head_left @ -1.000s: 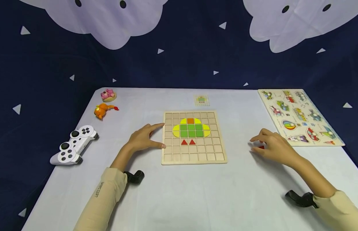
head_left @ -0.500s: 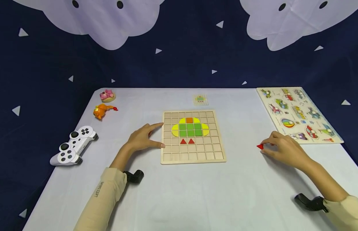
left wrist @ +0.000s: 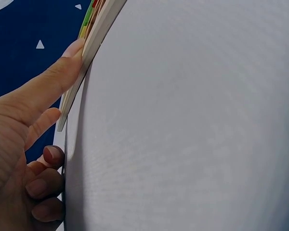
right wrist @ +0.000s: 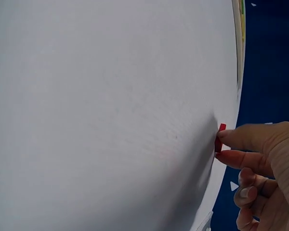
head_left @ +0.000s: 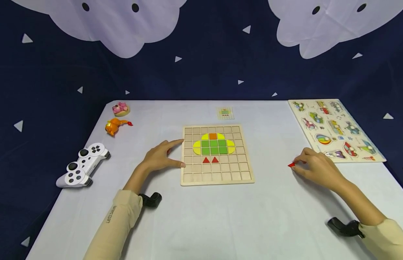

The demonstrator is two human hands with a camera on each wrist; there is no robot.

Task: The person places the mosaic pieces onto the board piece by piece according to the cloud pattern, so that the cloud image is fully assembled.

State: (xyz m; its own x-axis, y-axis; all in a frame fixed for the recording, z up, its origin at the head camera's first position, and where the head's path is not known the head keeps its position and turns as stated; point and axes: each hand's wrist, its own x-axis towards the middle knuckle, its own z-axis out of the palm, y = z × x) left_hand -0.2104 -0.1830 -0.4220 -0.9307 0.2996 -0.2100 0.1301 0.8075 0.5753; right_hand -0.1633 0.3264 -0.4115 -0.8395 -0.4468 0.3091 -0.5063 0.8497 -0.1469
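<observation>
A wooden grid board [head_left: 235,168] lies on the white table with green, yellow and orange pieces in its upper cells. Two red triangles [head_left: 206,160] sit in a row below them. My left hand [head_left: 158,156] touches the board's left edge with extended thumb and index finger; in the left wrist view its thumb lies against the board's side [left wrist: 92,45], the other fingers bent beneath. Off to the right of the board, my right hand [head_left: 316,170] pinches a red triangle piece [head_left: 290,165] between thumb and index finger, close over the table, seen edge-on in the right wrist view.
A small pattern card [head_left: 225,113] lies behind the board. At the back right is a picture puzzle board [head_left: 336,133]. Along the left side are a white game controller [head_left: 84,166], an orange toy [head_left: 114,126] and a pink figurine [head_left: 121,108].
My right hand has drawn slightly right and turned the red triangle piece, which now sticks out past the fingertips. The left hand stays at the board's edge.
</observation>
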